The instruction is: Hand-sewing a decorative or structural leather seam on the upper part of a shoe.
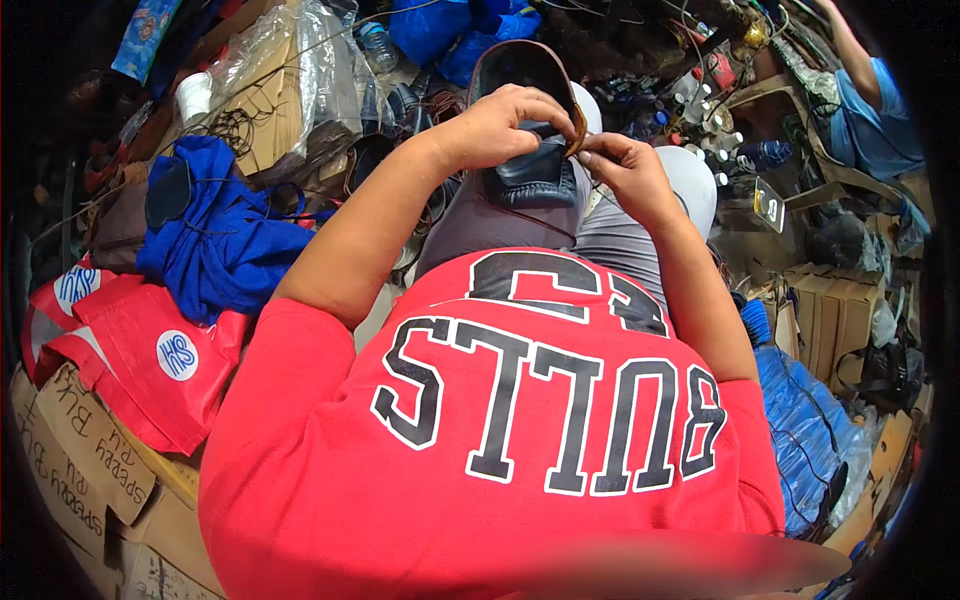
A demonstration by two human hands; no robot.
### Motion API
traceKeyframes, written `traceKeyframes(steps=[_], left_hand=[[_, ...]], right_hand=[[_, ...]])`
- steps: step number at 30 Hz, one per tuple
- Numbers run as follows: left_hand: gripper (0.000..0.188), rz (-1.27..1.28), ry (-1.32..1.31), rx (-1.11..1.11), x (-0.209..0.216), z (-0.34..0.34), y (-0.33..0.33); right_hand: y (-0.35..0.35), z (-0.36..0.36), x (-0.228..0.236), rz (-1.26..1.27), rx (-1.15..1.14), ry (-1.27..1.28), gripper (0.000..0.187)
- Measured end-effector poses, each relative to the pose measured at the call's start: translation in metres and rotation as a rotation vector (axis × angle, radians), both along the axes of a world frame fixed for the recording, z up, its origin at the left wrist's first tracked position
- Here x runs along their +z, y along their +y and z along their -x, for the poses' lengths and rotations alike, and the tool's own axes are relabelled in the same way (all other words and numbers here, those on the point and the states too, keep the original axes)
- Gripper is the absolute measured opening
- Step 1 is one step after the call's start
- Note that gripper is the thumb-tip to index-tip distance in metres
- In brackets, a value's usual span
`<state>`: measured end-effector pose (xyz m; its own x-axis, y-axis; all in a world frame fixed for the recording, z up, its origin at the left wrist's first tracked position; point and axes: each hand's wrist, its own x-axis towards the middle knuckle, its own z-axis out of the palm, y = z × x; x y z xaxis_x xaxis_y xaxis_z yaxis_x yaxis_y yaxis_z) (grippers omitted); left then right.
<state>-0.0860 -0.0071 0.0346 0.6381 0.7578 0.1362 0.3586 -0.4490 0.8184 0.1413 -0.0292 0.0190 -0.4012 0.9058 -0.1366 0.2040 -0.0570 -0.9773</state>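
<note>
A dark leather shoe with a brown edge rests on my lap, its opening facing up. My left hand reaches across it, fingers bent and closed on the brown rim at the shoe's right side. At the same spot my right hand has thumb and forefinger pinched together against the rim. Whatever lies between those right fingertips is too small to make out. A thin dark cord trails from below the shoe over my grey trousers.
To the left lie a blue cloth, a red bag and cardboard boxes. Several small bottles stand at the right, near a wooden frame. Blue plastic sheeting lies lower right. Another person's blue-clothed arm shows far right.
</note>
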Motion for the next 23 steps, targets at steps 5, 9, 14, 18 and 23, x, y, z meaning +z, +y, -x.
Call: traceKeyframes(steps=[5,9,14,18,23], left_hand=[[0.032,-0.228,-0.092,0.02,-0.017,-0.006,0.003],[0.032,-0.251,-0.031,0.115,-0.015,-0.02,-0.004],[0.021,-0.327,-0.044,0.174,-0.011,-0.025,-0.008],[0.011,-0.381,-0.099,0.302,-0.017,-0.028,-0.016],[0.009,-0.485,-0.024,0.257,-0.004,-0.033,-0.022]], right_hand=[[-0.007,-0.022,-0.016,-0.34,0.037,-0.194,0.022],[-0.016,-0.015,-0.013,0.033,-0.123,0.062,0.018],[-0.006,-0.012,-0.009,-0.006,-0.009,0.073,0.007],[-0.014,-0.009,-0.001,-0.176,-0.055,0.154,0.03],[-0.005,0.012,0.03,-0.803,0.123,-0.4,0.09]])
